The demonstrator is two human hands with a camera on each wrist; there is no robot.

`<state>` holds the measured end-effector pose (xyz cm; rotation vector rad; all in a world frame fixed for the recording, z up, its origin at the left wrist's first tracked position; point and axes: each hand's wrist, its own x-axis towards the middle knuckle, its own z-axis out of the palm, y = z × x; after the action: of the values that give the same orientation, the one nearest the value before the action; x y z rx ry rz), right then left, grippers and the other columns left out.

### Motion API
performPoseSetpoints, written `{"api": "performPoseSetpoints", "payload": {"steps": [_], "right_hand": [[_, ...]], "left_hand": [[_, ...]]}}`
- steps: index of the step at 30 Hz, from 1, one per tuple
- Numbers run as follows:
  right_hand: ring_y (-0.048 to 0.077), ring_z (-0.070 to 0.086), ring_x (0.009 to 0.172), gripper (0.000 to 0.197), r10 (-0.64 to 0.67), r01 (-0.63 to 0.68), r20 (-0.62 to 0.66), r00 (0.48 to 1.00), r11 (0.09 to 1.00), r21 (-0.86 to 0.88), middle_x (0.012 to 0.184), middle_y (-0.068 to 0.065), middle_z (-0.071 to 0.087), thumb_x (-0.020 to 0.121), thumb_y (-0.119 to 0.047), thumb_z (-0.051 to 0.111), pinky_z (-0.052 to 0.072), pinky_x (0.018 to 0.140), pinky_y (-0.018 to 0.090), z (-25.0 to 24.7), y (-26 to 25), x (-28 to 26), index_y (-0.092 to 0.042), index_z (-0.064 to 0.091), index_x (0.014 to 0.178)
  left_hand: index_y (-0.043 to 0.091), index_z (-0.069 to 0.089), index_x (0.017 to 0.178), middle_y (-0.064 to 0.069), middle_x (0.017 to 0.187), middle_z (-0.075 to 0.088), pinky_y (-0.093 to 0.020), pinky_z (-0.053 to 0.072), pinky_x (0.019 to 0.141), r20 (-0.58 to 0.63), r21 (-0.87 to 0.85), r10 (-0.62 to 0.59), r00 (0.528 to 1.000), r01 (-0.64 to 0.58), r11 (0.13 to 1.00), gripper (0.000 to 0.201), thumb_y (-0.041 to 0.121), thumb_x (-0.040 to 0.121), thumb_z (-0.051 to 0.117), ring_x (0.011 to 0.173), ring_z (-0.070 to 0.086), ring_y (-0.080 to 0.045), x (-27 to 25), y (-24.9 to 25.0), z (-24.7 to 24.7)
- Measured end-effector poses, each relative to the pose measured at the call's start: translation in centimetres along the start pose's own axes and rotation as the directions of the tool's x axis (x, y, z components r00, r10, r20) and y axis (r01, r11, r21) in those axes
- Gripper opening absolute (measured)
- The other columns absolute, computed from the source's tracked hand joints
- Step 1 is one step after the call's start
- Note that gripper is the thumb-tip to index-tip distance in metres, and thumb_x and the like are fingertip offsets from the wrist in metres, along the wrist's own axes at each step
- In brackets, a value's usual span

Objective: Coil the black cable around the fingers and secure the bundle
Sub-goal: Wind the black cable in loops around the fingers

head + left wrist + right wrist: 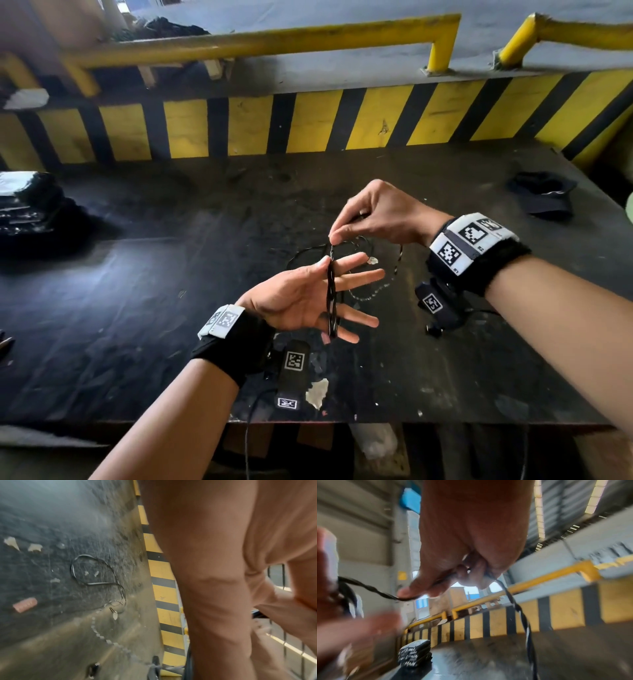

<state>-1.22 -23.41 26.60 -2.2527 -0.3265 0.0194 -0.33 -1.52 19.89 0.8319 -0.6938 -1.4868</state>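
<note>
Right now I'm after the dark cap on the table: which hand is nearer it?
Right. The right hand pinches the black cable left of the cap; the left hand is farther left and nearer the person.

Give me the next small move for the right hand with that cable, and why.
Probably carry the strand down behind the left hand for another wrap. The right hand pinches the black cable just above the spread left fingers, which already carry a few turns, while loose cable lies on the table.
</note>
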Motion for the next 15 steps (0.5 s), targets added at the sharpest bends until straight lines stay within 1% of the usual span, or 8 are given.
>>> {"api": "performPoseSetpoints", "payload": {"steps": [1,3,5,8,9,11,13,15], "right_hand": [[0.016,0.079,0.087,0.014,0.049,-0.048,-0.004,0.999,0.995,0.083,0.088,0.002,0.083,0.081,-0.022,0.086,0.061,0.081,0.032,0.4,1.1,-0.4,-0.013,0.085,0.093],[0.027,0.079,0.095,0.015,0.132,-0.131,0.005,0.991,0.975,0.179,0.094,0.008,0.083,0.086,-0.018,0.081,0.061,0.086,0.045,1.7,3.2,-1.5,-0.011,0.084,0.098],[0.028,0.078,0.09,0.016,0.208,-0.206,0.019,0.978,0.943,0.261,0.09,0.009,0.082,0.087,-0.02,0.08,0.059,0.086,0.049,4.0,5.1,-2.8,-0.012,0.084,0.1],[0.012,0.07,0.072,0.033,0.266,-0.267,0.05,0.963,0.903,0.337,0.08,0.003,0.081,0.082,-0.045,0.08,0.05,0.077,0.029,7.9,6.1,-4.8,-0.013,0.084,0.09],[0.009,0.072,0.069,0.033,0.275,-0.285,0.077,0.958,0.893,0.35,0.078,0.003,0.081,0.086,-0.045,0.077,0.048,0.075,0.022,9.0,5.8,-5.4,-0.012,0.083,0.088],[0.0,0.068,0.058,0.024,0.254,-0.284,0.127,0.959,0.882,0.377,0.079,0.012,0.078,0.096,-0.034,0.071,0.042,0.063,0.006,10.6,4.7,-6.4,-0.013,0.082,0.091],[-0.001,0.055,0.049,0.023,0.195,-0.229,0.128,0.972,0.904,0.361,0.076,0.016,0.075,0.099,-0.03,0.066,0.041,0.055,0.01,11.7,4.0,-6.8,-0.014,0.083,0.102],[0.016,0.054,0.054,0.024,0.151,-0.18,0.116,0.982,0.934,0.309,0.075,0.013,0.077,0.099,-0.037,0.065,0.042,0.058,0.02,12.3,4.0,-6.8,-0.022,0.083,0.106]], "left_hand": [[0.038,0.052,0.141,-0.003,0.168,0.016,-0.082,0.005,0.103,0.019,-0.018,0.026,0.999,-0.026,1.0,0.047,0.051,0.095,0.05,0.139,0.018,-0.066,-0.1,0.1,0.3],[0.038,0.048,0.144,-0.004,0.168,0.015,-0.076,0.026,0.104,0.043,-0.035,0.086,0.995,-0.084,0.996,0.051,0.051,0.095,0.049,0.137,0.019,-0.067,-0.3,0.6,0.9],[0.039,0.048,0.143,-0.006,0.168,0.014,-0.068,0.037,0.102,0.036,-0.033,0.161,0.986,-0.16,0.987,0.049,0.052,0.096,0.046,0.137,0.019,-0.067,-0.3,1.1,1.1],[0.04,0.044,0.144,-0.006,0.168,0.012,-0.077,0.022,0.105,-0.007,-0.02,0.235,0.972,-0.235,0.972,0.046,0.051,0.099,0.036,0.139,0.015,-0.067,-0.1,2.0,0.4],[0.04,0.042,0.145,-0.006,0.168,0.012,-0.079,0.016,0.105,-0.024,-0.01,0.25,0.968,-0.25,0.968,0.048,0.05,0.099,0.03,0.139,0.015,-0.067,-0.1,2.2,0.0],[0.042,0.04,0.146,-0.005,0.168,0.012,-0.077,0.019,0.107,-0.069,0.024,0.266,0.962,-0.265,0.964,0.05,0.051,0.099,0.023,0.139,0.017,-0.066,0.1,2.6,-0.9],[0.044,0.038,0.147,-0.003,0.168,0.016,-0.072,0.028,0.107,-0.129,0.05,0.277,0.952,-0.273,0.961,0.051,0.052,0.099,0.021,0.139,0.022,-0.064,0.0,2.6,-1.8],[0.045,0.033,0.15,-0.002,0.167,0.021,-0.07,0.033,0.106,-0.2,0.054,0.278,0.939,-0.273,0.96,0.052,0.053,0.1,0.022,0.137,0.027,-0.064,-0.1,2.4,-2.8]]}}
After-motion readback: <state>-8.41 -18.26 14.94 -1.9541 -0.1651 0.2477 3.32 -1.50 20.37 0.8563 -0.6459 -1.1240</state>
